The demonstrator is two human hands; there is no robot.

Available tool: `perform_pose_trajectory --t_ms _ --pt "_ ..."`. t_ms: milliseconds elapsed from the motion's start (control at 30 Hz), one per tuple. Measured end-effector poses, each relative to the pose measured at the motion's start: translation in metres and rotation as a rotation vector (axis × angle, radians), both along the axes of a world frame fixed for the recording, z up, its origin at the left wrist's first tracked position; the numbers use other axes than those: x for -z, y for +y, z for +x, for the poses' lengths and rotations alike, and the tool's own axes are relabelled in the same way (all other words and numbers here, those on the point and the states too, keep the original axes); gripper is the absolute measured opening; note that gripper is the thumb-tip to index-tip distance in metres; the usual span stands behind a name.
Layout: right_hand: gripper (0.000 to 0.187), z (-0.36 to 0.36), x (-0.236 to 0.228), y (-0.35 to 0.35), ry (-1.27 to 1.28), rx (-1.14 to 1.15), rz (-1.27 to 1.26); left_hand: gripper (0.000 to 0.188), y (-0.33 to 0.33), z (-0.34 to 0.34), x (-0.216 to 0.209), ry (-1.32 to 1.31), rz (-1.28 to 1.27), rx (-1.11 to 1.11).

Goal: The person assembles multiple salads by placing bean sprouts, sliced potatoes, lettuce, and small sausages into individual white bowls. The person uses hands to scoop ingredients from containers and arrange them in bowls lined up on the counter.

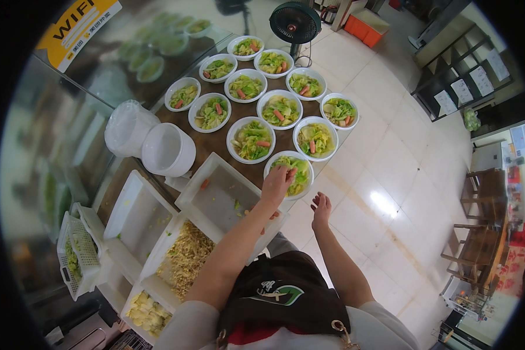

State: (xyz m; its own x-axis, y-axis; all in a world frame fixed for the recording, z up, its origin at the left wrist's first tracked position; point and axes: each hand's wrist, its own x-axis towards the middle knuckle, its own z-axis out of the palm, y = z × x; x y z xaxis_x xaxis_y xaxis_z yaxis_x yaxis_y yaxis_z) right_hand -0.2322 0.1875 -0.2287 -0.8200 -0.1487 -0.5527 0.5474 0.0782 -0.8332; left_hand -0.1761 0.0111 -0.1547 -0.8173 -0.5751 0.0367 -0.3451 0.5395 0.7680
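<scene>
**Left hand over the nearest bowl of cabbage**

The left hand [277, 182] reaches over the nearest white bowl [290, 174] of chopped cabbage, fingers curled down onto the greens; whether they pinch anything I cannot tell. That bowl sits at the front edge of the brown surface [216, 143], the closest of the filled bowls, several topped with sausage pieces. The right hand [321, 208] hangs loose and empty just right of that bowl, off the surface edge, above the tiled floor. Left of the bowl lies a nearly empty white tray [219, 195]; beyond it, a tray of shredded food [186, 256].
</scene>
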Motion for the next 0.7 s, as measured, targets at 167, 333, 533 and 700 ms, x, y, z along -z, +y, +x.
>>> perform_pose_trajectory --t_ms 167,333,533,700 --pt "0.030 0.014 -0.005 0.030 0.030 -0.023 0.014 0.015 0.014 -0.005 0.021 0.117 -0.020 -0.096" --pt "0.025 0.021 -0.019 0.031 0.138 -0.143 0.004 0.014 0.005 0.102 -0.010 0.132 0.329 -0.083" --pt "0.019 0.064 -0.089 -0.089 0.372 -0.592 -0.159 0.012 -0.030 0.296 -0.018 0.115 0.400 -0.445" --pt "0.034 0.099 -0.064 -0.285 1.051 -0.914 -0.193 0.020 -0.016 0.382 -0.054 0.126 0.533 -0.840"
